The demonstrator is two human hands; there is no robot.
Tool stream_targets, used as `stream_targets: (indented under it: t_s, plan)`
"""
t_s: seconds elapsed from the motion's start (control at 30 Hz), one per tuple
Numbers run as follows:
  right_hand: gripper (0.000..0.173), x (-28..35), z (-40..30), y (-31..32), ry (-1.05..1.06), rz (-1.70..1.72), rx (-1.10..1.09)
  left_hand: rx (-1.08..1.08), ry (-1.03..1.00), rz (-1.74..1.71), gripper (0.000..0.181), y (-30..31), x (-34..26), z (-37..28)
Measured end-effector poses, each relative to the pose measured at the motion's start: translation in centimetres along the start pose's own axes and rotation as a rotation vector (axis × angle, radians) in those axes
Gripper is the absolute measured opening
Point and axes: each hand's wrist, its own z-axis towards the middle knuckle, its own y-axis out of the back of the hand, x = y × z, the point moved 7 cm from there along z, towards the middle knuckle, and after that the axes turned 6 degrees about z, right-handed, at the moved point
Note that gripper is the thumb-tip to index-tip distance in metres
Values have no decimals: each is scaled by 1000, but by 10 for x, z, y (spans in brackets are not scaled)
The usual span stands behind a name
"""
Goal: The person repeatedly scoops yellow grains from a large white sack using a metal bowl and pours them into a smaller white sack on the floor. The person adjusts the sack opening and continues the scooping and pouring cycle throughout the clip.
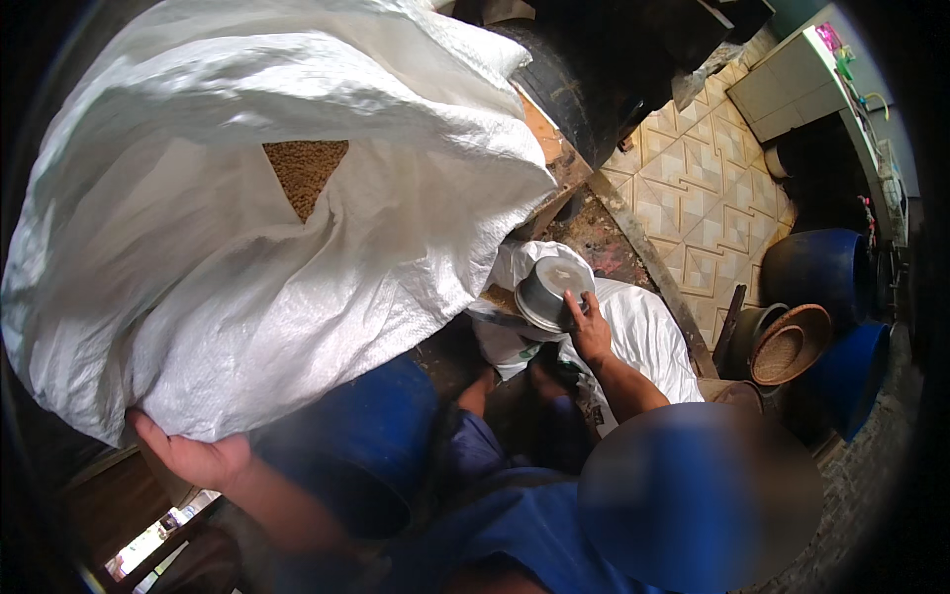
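A large white woven plastic sack gapes wide across the upper left, with tan grains or beans visible deep inside. My left hand grips the sack's lower left rim. On the right, my right hand holds a grey metal pot by its side; its base faces up, its mouth points down and left. Beneath the pot is a smaller open white sack with tan contents showing at its mouth. What the pot holds is hidden.
Another white sack lies right of my right hand. A blue barrel stands below the large sack. Woven baskets, a blue drum and a blue tub are at the right, beside a tiled floor. A dark drum stands at the top.
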Motion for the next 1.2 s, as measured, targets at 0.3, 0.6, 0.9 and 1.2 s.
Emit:
stream_targets:
  t_s: [0.3, 0.6, 0.9, 1.2]
  plan:
    - [117, 73, -28, 122, -102, 368, -400, 122, -64, -57, 55, 43, 1, 4]
    - [117, 204, -24, 284, 157, 935, -704, 320, 104, -156, 49, -4, -11, -19]
    - [108, 303, -35, 381, 549, 898, -817, 511, 236, -436, 55, -36, -88, -31]
    - [98, 454, -3, 382, 655, 149, -436, 659, 208, -399, 59, -16, -27, -69]
